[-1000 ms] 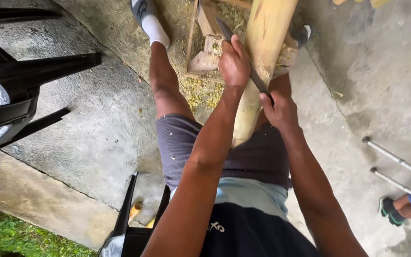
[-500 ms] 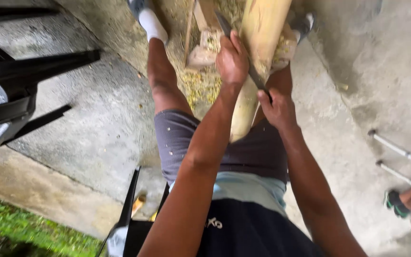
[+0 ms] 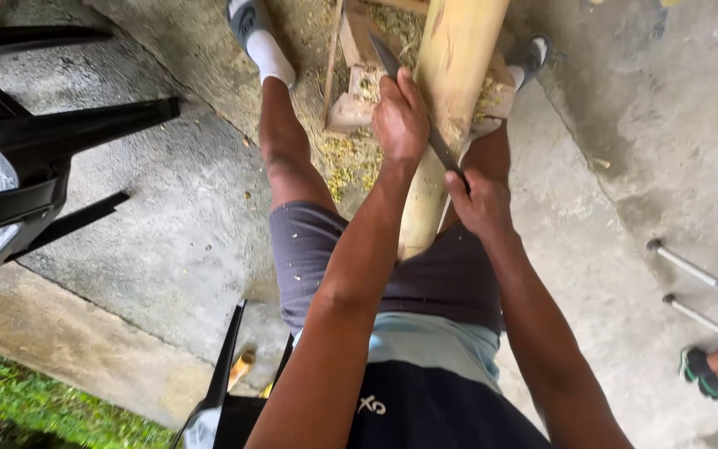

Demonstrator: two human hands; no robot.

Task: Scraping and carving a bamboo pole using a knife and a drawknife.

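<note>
From the head view, looking straight down, the person sits with a thick pale wooden pole (image 3: 450, 108) running between the knees, its near end resting against the lap. The left hand (image 3: 400, 116) is clenched over the far part of a long dark blade (image 3: 425, 125), knuckles up, pressed against the pole's left face. The right hand (image 3: 479, 199) grips the blade's near end, close to the body, just right of the pole. So the blade lies slantwise across the wood between both fists, and this looks like the shaving step, peeling the surface. Shavings (image 3: 351, 158) litter the floor just beyond the left hand, beside a wooden block (image 3: 359, 91) under the pole. The next stroke seems to call for even pressure from both fists, and the blade kept flat to the grain. Off to the left stands a black chair (image 3: 35, 183); far right, two metal rods (image 3: 700, 291) and another person's foot (image 3: 700, 374).
</note>
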